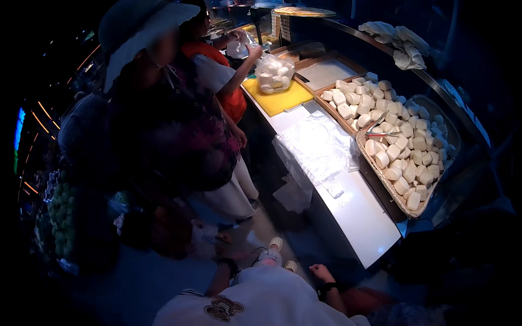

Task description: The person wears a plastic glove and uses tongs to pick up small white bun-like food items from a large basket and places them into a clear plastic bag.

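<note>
A long white table runs up the middle, with a woven basket of pale buns on its far side and metal tongs lying on them. Below the table's near end, the right hand hangs loosely curled and empty; the left hand, further left, is too dark to tell its grip.

Both arms hang low at the near edge, close to the body. Left hand sits down by the left side, a dark band at its wrist, fingers hard to make out. Right hand is loosely curled, empty, also dark-banded at the wrist, forearm angling back toward the near right.
</note>
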